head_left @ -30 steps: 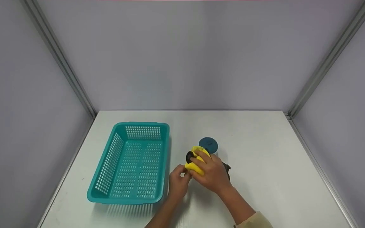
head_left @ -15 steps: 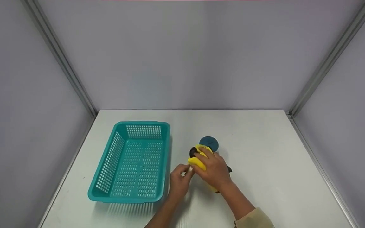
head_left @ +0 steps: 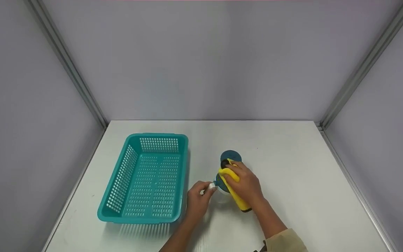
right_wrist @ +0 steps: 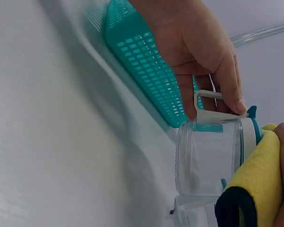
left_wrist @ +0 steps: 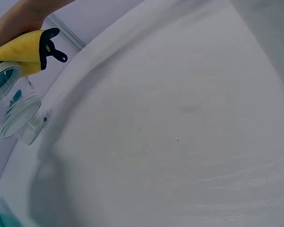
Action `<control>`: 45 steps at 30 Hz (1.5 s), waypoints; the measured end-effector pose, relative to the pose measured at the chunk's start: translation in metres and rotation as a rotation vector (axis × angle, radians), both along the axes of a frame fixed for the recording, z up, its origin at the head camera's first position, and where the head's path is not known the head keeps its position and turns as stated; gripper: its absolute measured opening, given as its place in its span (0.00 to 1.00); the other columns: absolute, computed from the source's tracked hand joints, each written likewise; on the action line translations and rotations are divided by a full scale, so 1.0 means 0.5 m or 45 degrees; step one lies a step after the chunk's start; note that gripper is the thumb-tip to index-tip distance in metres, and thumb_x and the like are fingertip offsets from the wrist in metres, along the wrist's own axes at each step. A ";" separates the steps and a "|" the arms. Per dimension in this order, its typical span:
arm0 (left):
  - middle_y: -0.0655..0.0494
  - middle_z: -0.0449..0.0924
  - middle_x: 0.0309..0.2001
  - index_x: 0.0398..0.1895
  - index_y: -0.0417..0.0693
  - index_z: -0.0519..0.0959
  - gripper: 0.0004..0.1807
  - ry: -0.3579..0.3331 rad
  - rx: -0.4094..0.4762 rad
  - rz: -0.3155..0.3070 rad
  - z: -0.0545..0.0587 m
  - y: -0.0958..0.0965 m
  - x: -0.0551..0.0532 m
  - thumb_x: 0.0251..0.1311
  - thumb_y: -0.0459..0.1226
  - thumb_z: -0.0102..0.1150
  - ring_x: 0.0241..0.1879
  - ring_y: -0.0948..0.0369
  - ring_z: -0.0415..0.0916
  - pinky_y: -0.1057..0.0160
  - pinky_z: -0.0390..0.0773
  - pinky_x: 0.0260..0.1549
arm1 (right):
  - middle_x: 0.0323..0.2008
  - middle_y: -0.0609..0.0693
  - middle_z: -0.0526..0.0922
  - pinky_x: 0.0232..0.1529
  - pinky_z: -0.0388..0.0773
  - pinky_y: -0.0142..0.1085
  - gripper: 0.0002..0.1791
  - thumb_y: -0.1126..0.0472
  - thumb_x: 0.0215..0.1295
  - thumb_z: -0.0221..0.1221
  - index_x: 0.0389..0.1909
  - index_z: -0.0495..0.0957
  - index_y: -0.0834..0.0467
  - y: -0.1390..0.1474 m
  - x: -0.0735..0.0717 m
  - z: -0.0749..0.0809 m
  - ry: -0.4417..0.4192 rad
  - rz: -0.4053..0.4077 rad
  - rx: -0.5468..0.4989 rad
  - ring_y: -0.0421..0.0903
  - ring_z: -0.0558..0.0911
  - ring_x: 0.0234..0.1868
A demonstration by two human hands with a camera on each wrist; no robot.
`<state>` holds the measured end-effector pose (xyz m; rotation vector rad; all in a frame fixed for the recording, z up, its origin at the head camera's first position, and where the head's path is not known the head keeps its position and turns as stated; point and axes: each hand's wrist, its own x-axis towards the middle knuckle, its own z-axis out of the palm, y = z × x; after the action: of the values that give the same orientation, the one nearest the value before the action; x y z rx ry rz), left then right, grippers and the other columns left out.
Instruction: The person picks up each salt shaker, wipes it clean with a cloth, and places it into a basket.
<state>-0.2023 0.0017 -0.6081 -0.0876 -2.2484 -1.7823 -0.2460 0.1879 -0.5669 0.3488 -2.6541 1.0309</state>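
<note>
A clear jar [right_wrist: 206, 156] with a teal lid [head_left: 222, 184] and a white handle [right_wrist: 197, 103] is between my hands. My left hand [head_left: 197, 202] grips that handle from the left, thumb along its upper end near the lid. In my right hand [head_left: 247, 184] is a yellow cloth [head_left: 235, 193] with black edging, bunched under the fingers against the right side of the lid. The cloth's free end hangs toward the front, and in the left wrist view its black hanging loop [left_wrist: 61, 56] sticks out.
Just behind stands a second clear jar [right_wrist: 193, 210], its round blue lid [head_left: 231, 155] partly covered by the cloth in the head view. A teal perforated basket [head_left: 184, 175] sits to the left on the white table [head_left: 285, 154]. Grey panels enclose the table's back and sides.
My right hand has drawn the cloth to the right across the jar's top, uncovering its teal lid and white handle. My left hand has stayed nearly in place.
</note>
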 end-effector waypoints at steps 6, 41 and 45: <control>0.59 0.79 0.32 0.41 0.53 0.85 0.06 -0.061 0.048 -0.026 0.021 0.001 0.009 0.62 0.38 0.65 0.35 0.63 0.74 0.66 0.80 0.37 | 0.56 0.39 0.79 0.51 0.81 0.38 0.26 0.32 0.61 0.58 0.56 0.79 0.39 0.022 -0.004 -0.013 -0.246 -0.040 -0.344 0.43 0.79 0.46; 0.51 0.83 0.41 0.47 0.48 0.84 0.12 -0.194 0.367 -0.202 0.006 -0.008 -0.005 0.64 0.42 0.63 0.42 0.57 0.79 0.59 0.86 0.41 | 0.63 0.50 0.69 0.59 0.70 0.32 0.39 0.28 0.69 0.41 0.73 0.58 0.46 0.006 0.053 -0.086 -0.637 -0.213 -1.170 0.49 0.70 0.57; 0.52 0.82 0.42 0.50 0.50 0.83 0.17 -0.204 0.330 -0.210 0.012 -0.006 -0.006 0.61 0.46 0.66 0.42 0.56 0.78 0.59 0.86 0.40 | 0.61 0.47 0.72 0.56 0.73 0.29 0.41 0.24 0.64 0.44 0.70 0.62 0.44 0.001 0.054 -0.087 -0.611 -0.314 -1.151 0.47 0.72 0.56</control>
<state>-0.2053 -0.0011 -0.6020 -0.0836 -2.1450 -2.2257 -0.2191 0.1883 -0.6105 -0.4519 -2.1474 2.2433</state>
